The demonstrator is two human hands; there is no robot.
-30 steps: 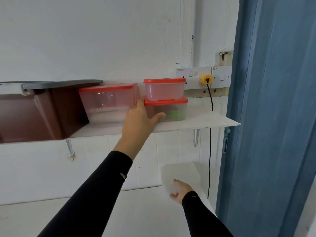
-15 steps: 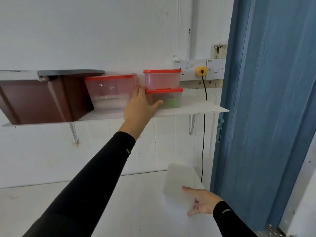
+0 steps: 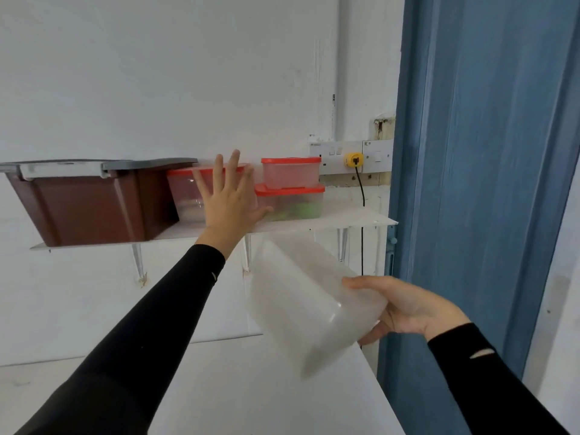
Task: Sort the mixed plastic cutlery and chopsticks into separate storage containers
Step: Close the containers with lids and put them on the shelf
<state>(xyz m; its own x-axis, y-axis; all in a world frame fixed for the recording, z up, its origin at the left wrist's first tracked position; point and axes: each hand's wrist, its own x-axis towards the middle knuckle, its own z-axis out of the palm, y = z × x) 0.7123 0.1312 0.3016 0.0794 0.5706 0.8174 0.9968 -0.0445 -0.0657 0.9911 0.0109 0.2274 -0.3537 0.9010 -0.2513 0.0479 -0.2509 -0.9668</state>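
My right hand (image 3: 408,307) grips a clear, frosted plastic container (image 3: 309,304) by one end and holds it tilted in the air above the white counter (image 3: 251,387). My left hand (image 3: 230,197) is raised with fingers spread, in front of a large clear container with a red lid (image 3: 185,193) on the wall shelf (image 3: 345,221). To its right, a small red-lidded container (image 3: 290,172) is stacked on a wider one (image 3: 292,202) that holds something green. No cutlery or chopsticks are in view.
A brown bin with a grey lid (image 3: 91,205) fills the left of the shelf. A wall socket with a yellow plug (image 3: 353,159) and a black cable (image 3: 362,196) sits behind the shelf. A blue door frame (image 3: 470,183) stands at the right.
My right hand has lifted the frosted container off the counter and tilted it. My left hand has come off the gap between the shelf containers and now has its fingers spread.
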